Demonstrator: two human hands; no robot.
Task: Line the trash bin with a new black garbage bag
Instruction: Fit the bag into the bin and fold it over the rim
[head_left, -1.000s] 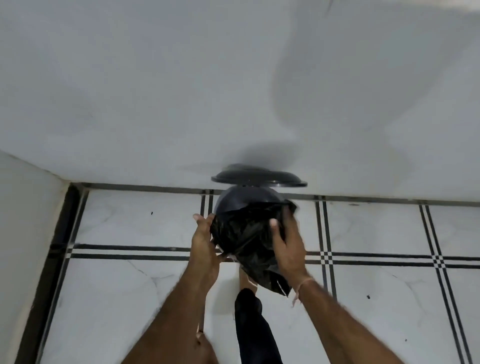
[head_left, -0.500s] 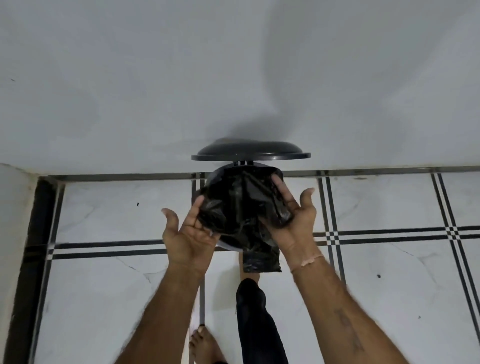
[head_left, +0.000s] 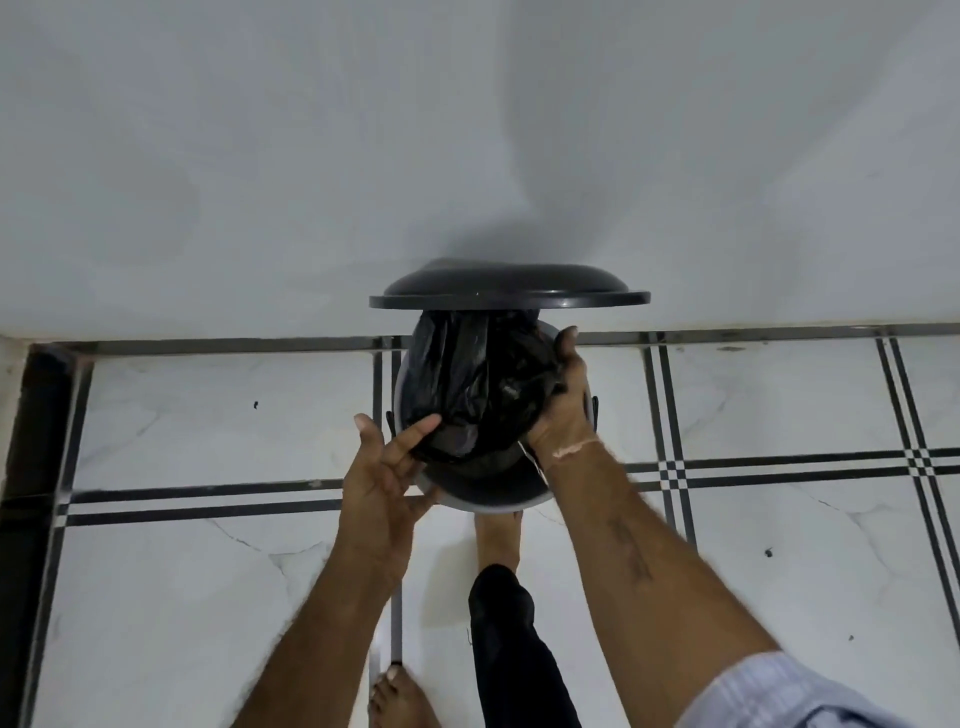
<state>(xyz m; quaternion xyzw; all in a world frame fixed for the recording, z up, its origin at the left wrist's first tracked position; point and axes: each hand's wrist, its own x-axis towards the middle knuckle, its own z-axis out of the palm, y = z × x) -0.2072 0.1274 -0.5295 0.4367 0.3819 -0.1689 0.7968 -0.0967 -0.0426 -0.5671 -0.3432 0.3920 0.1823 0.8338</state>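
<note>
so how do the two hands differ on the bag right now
The left hand is at the near-left of the black bag, thumb and fingers pinching its edge; the right hand reaches along the far right of the trash bin, pressing the bag against the rim. The left palm faces up and is mostly open; the right curls over plastic. Both touch the bag under the raised lid.

Soft, even indoor light, fairly dim and cool grey, with no hard glare. A broad faint shadow spreads up the wall (head_left: 597, 171) above the bin lid (head_left: 509, 292), which carries a thin highlight along its rim. The floor's tile lines (head_left: 779, 462) bow from wide-angle distortion. Slight overall softness; the sleeve (head_left: 810, 696) at the corner is blurred.
</note>
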